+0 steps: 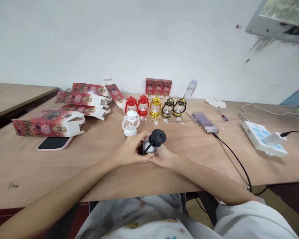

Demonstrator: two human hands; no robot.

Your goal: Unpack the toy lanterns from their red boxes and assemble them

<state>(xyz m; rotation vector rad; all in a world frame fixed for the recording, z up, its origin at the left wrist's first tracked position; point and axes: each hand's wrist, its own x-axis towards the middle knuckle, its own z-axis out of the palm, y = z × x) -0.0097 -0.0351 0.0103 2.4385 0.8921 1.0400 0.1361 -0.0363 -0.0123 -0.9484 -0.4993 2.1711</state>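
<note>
A small black toy lantern (pixel 154 140) lies tilted between both of my hands above the wooden table (pixel 89 166). My left hand (pixel 129 150) wraps its fingers round the lantern's base from the left. From the right, my right hand (pixel 163 156) cups the lantern's underside with closed fingers. Just behind my hands stands a white lantern (pixel 131 123). Farther back runs a row of two red lanterns (pixel 137 105), a gold lantern (pixel 155 107) and two dark bronze lanterns (pixel 173 107).
Several red cardboard boxes (pixel 49 123) lie at the left, and three more boxes (pixel 158 87) stand against the wall. A phone (pixel 55 142) lies face up at the left. A white power strip (pixel 262 137), a black cable (pixel 235 159), a screwdriver (pixel 223 115) and a plastic bottle (pixel 190 89) sit at the right.
</note>
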